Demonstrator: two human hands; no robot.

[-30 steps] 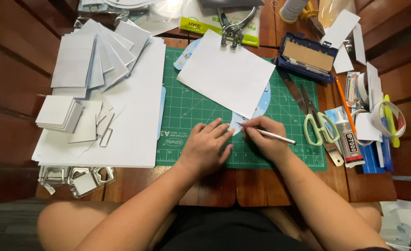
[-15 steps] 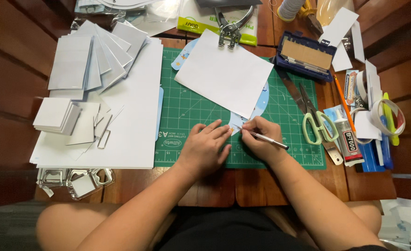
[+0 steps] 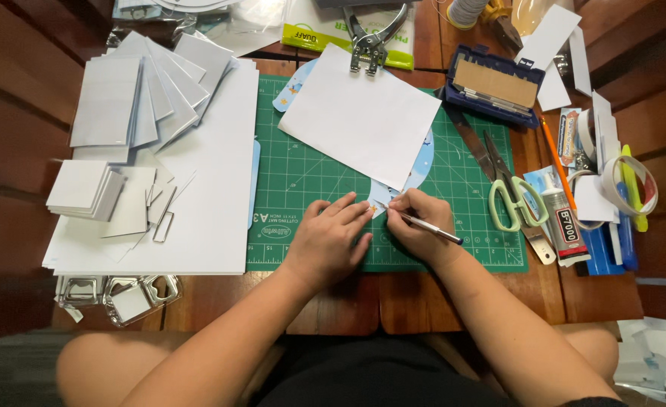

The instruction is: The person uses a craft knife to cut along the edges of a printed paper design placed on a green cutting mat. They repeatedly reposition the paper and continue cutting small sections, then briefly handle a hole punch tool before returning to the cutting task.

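Observation:
A green cutting mat (image 3: 303, 181) lies on the wooden table. My left hand (image 3: 331, 240) presses flat on the mat, fingertips on the corner of a light blue printed card (image 3: 423, 162) that sticks out from under a white sheet (image 3: 359, 117). My right hand (image 3: 421, 224) grips a slim silver craft knife (image 3: 429, 226), its tip touching the blue card's lower edge right beside my left fingertips.
Left of the mat lie large white sheets (image 3: 205, 188) with fanned grey cards (image 3: 140, 94) and a small card stack (image 3: 76, 187). Metal frames (image 3: 114, 292) sit at the front left. Green-handled scissors (image 3: 510, 192), a glue tube (image 3: 559, 218), tape (image 3: 628, 185), a blue case (image 3: 495, 83) and a hole punch (image 3: 370, 34) crowd the right and back.
My right hand has shifted slightly left and the knife has tilted, its tip drawing closer to my left fingertips. The left hand has stayed on the card.

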